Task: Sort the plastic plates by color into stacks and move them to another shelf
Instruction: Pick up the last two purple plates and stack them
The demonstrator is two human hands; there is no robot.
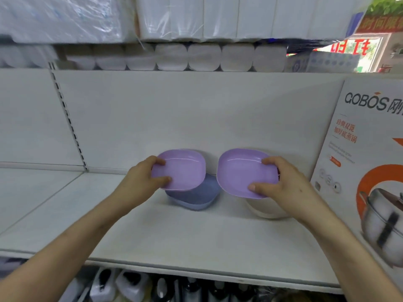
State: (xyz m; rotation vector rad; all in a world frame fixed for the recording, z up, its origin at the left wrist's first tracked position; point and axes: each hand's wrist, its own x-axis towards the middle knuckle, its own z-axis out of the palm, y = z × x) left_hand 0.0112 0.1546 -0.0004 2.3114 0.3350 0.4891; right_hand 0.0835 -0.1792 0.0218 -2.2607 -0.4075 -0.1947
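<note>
Right, the white shelf is flat and smooth, with a glossy cardboard cookware box on my right. On the shelf sit a blue stack and, mostly hidden, what looks like a cream stack. Above them I'm holding two lilac plates: left plate pinched at its outer edge by my left hand, right plate likewise by my right hand. These edge grips are thin, so a plate could slip or knock a stack askew. They're slick plastic, shallow rounded squares.
</note>
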